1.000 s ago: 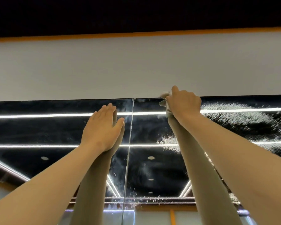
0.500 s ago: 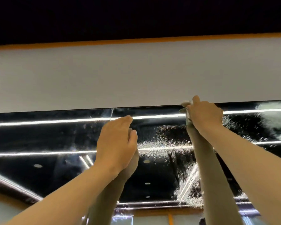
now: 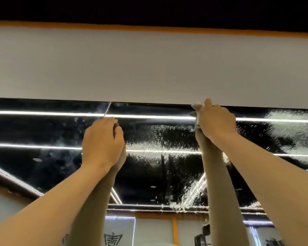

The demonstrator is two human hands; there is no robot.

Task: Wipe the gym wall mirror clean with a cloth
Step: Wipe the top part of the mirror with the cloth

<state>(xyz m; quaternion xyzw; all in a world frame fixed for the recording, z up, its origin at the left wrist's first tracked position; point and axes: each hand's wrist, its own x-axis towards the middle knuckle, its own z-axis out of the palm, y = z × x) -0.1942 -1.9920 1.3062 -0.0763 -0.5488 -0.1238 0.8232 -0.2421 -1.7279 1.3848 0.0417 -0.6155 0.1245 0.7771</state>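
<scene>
Right hand [image 3: 216,123] gripped cloth [image 3: 196,106] at top of mirror [image 3: 158,171]
Cloth mostly hidden; left hand [image 3: 102,141] pressed the mirror, empty, fingers relaxed; reflected sign [image 3: 113,238] cut off, unreadable

- Between your left hand [image 3: 102,141] and right hand [image 3: 215,121], reflected light strips [image 3: 149,116] glare hard off the mirror [image 3: 43,132].
- Above your hands, the wall [image 3: 149,68] is evenly lit, the ceiling [image 3: 149,8] nearly black.
- Your forearms [image 3: 43,219] blur softly toward the lower edges; straight lines bow slightly.
</scene>
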